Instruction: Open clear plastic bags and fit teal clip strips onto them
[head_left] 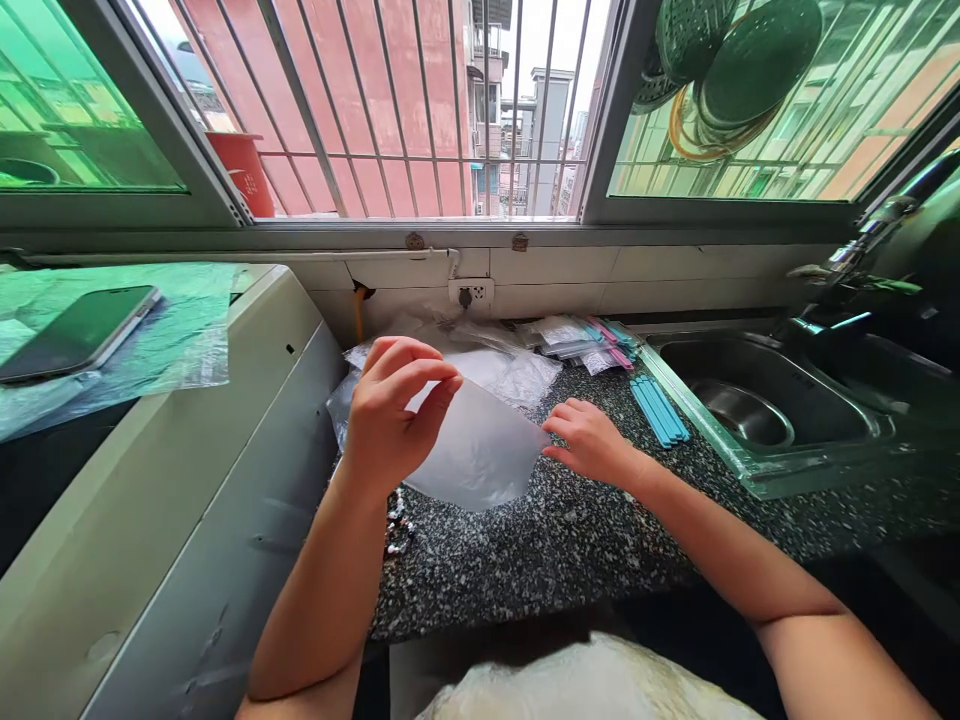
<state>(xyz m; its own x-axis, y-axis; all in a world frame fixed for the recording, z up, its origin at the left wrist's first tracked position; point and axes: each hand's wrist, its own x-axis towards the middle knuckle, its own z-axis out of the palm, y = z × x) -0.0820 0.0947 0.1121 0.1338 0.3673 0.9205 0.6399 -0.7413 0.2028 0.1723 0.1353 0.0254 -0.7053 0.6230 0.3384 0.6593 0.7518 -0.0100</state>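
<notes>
A frosted, see-through plastic bag [480, 455] hangs tilted above the speckled dark countertop [525, 560]. My left hand [394, 415] is closed in a pinch, thumb against fingertips, on the bag's upper edge. At the bag's right corner, the fingers of my right hand [589, 442] are closed on the plastic. Behind the bag lies a loose pile of clear plastic bags [517, 370] by the wall. Small shiny bits [399, 525] are scattered on the counter beneath my left hand.
Blue flat sticks [658, 410] lie to the right, with packed pink and blue pieces [592, 340] behind them. Further right is a sink [780, 385] with a faucet [855, 250]. A white appliance [255, 480] bounds the left side, a phone [82, 330] on top.
</notes>
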